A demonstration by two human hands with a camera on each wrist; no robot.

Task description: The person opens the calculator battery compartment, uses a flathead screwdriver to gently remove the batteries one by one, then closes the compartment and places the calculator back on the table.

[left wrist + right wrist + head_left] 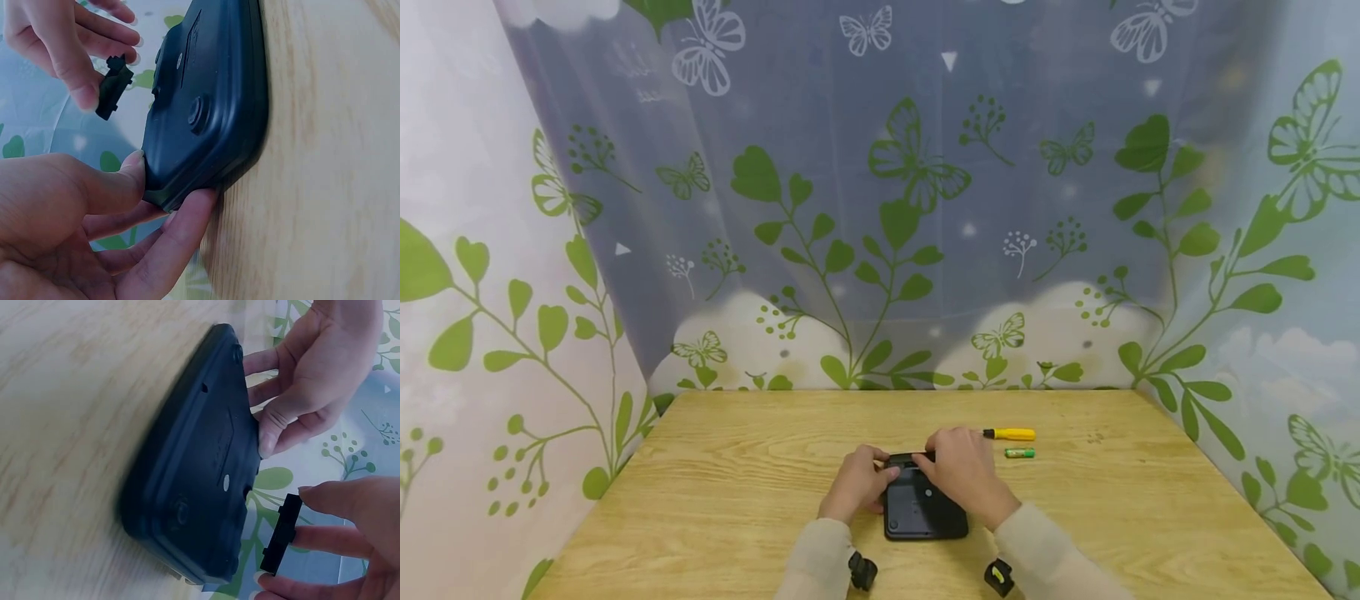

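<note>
A black calculator-like device (921,515) lies underside up on the table, with round feet and a small pale dot on its back. My left hand (852,485) grips its left edge near the far corner, thumb on top and fingers at the side. Between thumb and fingertips, my right hand (966,471) pinches a small black battery cover (282,534) with little tabs. In both wrist views this cover is held clear of the device, close to its far edge. The right hand hides part of the device's far right side in the head view.
A yellow-handled screwdriver (1013,434) lies on the wooden table (737,467) beyond the right hand. Nearer to me is a green battery (1019,453). Patterned curtains (820,208) hang behind the table and at both sides.
</note>
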